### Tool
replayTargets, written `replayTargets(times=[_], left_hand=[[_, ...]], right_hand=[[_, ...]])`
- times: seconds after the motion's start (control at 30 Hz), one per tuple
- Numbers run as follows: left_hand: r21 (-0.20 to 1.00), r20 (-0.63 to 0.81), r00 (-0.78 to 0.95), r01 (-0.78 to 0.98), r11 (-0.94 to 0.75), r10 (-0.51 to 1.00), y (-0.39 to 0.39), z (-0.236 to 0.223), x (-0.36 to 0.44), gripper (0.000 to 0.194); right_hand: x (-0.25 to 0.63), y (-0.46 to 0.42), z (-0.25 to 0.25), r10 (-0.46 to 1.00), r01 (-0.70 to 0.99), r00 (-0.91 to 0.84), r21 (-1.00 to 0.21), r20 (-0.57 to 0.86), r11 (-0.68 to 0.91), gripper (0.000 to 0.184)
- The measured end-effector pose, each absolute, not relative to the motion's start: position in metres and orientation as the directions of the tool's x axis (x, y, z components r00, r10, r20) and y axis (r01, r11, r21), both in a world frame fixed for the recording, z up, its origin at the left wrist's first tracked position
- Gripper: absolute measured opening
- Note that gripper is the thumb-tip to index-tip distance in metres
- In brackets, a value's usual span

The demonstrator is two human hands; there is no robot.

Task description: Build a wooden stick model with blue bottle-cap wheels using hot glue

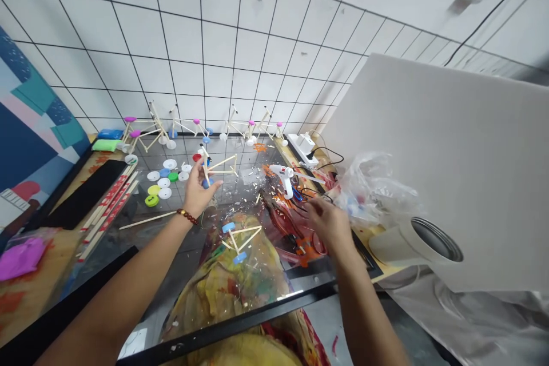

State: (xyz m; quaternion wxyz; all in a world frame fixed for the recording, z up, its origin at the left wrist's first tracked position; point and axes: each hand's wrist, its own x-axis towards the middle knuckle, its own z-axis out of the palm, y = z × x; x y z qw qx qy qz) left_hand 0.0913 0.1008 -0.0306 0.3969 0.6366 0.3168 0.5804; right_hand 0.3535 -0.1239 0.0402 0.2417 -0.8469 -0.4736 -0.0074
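Observation:
My left hand (199,194), with a beaded bracelet at the wrist, is closed on a small wooden-stick model frame (223,170). The frame is held above the glass tabletop, and a blue cap shows at my thumb. Over the right side of the table, my right hand (328,222) has its fingers curled together by some dark cords; what they hold, if anything, is hidden. A white hot glue gun (283,178) lies just beyond it. Between my arms, a second stick frame (242,233) with two blue caps rests on the glass.
Several finished stick models (189,124) stand along the tiled wall. Loose bottle caps (164,183) and a bundle of sticks (109,206) lie to the left. Pliers (281,217), a power strip (302,148), a plastic bag (373,186) and a cardboard tube (412,243) are on the right.

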Motion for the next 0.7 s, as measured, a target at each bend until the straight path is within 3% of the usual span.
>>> replayTargets(times=[0.13, 0.27, 0.33, 0.43, 0.7], left_hand=[[0.868, 0.495, 0.161, -0.044, -0.494, 0.854, 0.098, -0.029, 0.092, 0.088], [0.862, 0.506, 0.193, -0.072, -0.503, 0.840, 0.094, -0.027, 0.091, 0.093], [0.857, 0.514, 0.219, -0.085, -0.508, 0.830, 0.092, -0.026, 0.091, 0.094], [0.856, 0.515, 0.248, -0.086, -0.510, 0.821, 0.090, -0.024, 0.091, 0.092], [0.843, 0.516, 0.193, 0.058, -0.535, 0.834, 0.088, -0.019, 0.088, 0.084]], right_hand=[[0.299, -0.107, 0.032, 0.925, 0.781, 0.284, -0.621, 0.253, -0.070, 0.025], [0.275, -0.056, 0.013, 0.868, 0.654, 0.333, -0.754, 0.368, 0.069, 0.025], [0.274, -0.042, 0.001, 0.825, 0.682, 0.330, -0.720, 0.459, 0.128, 0.020], [0.276, -0.042, -0.011, 0.822, 0.790, 0.184, -0.579, 0.539, 0.203, 0.018], [0.272, -0.058, -0.010, 0.834, 0.890, -0.045, -0.357, 0.550, 0.283, 0.016]])
